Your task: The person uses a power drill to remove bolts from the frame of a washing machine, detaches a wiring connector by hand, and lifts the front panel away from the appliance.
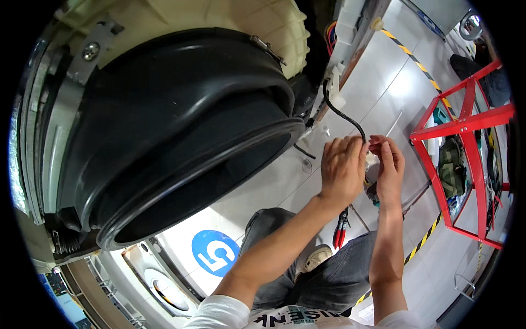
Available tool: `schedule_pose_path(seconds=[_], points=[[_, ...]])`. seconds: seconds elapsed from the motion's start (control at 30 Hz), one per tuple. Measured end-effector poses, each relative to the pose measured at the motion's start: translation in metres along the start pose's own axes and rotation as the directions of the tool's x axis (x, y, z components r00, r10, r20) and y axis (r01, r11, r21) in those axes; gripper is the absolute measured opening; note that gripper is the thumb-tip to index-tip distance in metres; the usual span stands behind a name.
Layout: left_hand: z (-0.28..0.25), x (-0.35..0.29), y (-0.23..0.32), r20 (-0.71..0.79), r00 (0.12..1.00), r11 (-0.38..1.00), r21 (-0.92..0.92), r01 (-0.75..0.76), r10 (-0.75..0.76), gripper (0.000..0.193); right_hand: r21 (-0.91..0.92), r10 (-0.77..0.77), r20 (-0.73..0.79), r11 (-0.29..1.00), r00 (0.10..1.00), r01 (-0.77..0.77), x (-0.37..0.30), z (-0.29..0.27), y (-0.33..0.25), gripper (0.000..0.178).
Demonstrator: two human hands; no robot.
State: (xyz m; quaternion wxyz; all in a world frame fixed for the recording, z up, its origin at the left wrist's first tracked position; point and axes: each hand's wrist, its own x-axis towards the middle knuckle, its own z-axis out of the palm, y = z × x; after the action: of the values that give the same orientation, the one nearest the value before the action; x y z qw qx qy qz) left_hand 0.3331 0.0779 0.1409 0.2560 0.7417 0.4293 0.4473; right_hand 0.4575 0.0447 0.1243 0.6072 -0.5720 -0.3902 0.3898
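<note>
My left hand [344, 169] is closed around a black cable [344, 116], which runs out from the side of an opened front-loading washing machine. Close beside it, my right hand [389, 167] is pinched, fingertips meeting those of the left near the cable's end. Whatever lies between the right fingertips is small and mostly hidden. To the left of both hands is the machine's large black rubber door gasket [197, 77], fixed around the cream plastic tub [274, 22]. A short second black cable end [304, 152] sticks out below the gasket.
Red-handled pliers [339, 231] are by my knees on the tiled floor. At right stands a red metal frame [472, 137] with tools and a green bag [451, 170]. A white panel with a round opening [164, 290] lies lower left. Yellow-black tape [416, 61] marks the floor.
</note>
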Motion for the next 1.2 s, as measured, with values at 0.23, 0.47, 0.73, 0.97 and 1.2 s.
schedule_pose_path(seconds=[0.23,0.47,0.73,0.97,1.2], points=[[-0.033,0.0,0.013,-0.159,0.987,0.935,-0.351,-0.052,-0.005,0.009,0.064,0.179,0.07,0.981,0.981,-0.183,-0.002,0.006,0.013,0.029],[-0.051,0.003,0.015,-0.179,0.974,0.859,-0.512,0.026,-0.136,0.017,-0.081,0.179,0.102,0.982,0.979,-0.171,0.001,0.002,0.032,0.023],[-0.063,-0.009,0.02,-0.055,0.97,0.776,-0.611,0.154,-0.236,0.019,-0.153,0.246,0.147,0.962,0.958,-0.224,-0.001,-0.004,0.042,0.022],[-0.034,-0.025,0.034,0.012,0.988,0.894,-0.426,0.142,-0.151,0.012,-0.287,-0.06,0.352,0.943,0.934,0.169,-0.009,0.027,0.027,0.022],[-0.007,-0.026,0.045,-0.047,0.991,0.9,-0.426,0.093,-0.125,0.013,-0.447,0.031,0.317,0.887,0.948,0.12,0.005,0.029,0.069,0.023]])
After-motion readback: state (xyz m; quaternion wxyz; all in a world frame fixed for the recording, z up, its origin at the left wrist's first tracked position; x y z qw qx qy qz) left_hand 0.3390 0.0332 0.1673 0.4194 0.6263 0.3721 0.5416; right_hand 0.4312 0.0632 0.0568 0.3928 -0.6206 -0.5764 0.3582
